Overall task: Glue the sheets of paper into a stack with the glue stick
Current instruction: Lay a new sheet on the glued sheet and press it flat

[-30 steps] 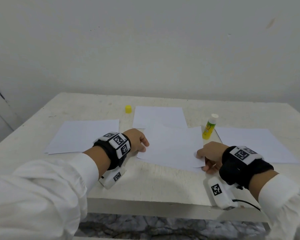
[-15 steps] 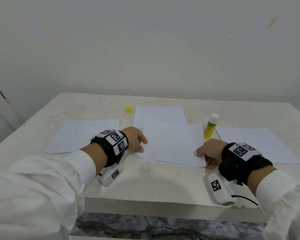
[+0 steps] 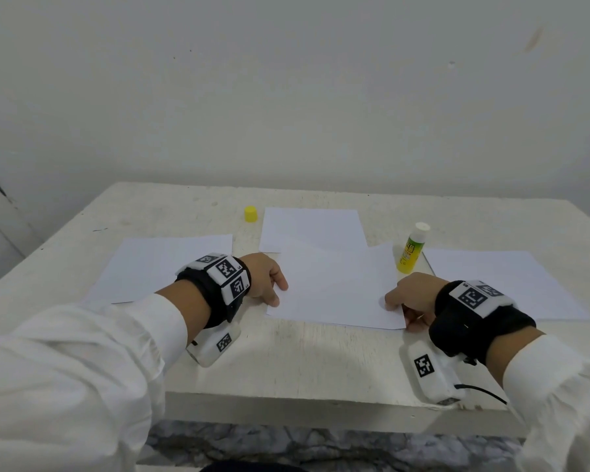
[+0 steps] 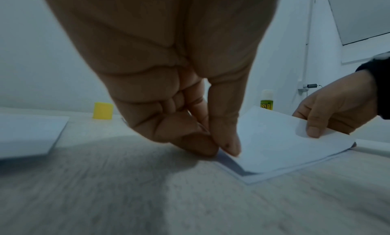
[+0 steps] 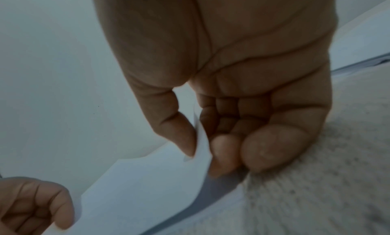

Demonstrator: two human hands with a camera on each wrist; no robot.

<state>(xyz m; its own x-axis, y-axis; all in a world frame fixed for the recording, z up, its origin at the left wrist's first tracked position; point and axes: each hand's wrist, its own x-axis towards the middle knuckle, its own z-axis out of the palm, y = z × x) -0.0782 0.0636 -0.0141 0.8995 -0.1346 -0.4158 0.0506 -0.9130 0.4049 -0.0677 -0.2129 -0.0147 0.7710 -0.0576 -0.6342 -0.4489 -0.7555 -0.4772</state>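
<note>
A white sheet point(image 3: 334, 287) lies low over another sheet point(image 4: 251, 180) near the table's front middle. My left hand point(image 3: 269, 284) pinches its left edge between thumb and fingers point(image 4: 225, 143). My right hand point(image 3: 409, 298) pinches its near right corner point(image 5: 200, 146), thumb on top. The sheet's near corner hangs a little above the lower sheet's corner in the left wrist view. The glue stick point(image 3: 412, 248), yellow-green with its white tip bare, stands upright just beyond my right hand. Its yellow cap point(image 3: 250, 213) sits farther back to the left.
More white sheets lie on the white table point(image 3: 304, 362): one at the left point(image 3: 157, 264), one at the back middle point(image 3: 312, 228), one at the right point(image 3: 501, 284). A plain wall rises behind the table. The table's front edge runs close under my wrists.
Both hands have carried the held sheet away from me and lower, bringing it almost flat over the sheet beneath. Glue stick and cap have not moved.
</note>
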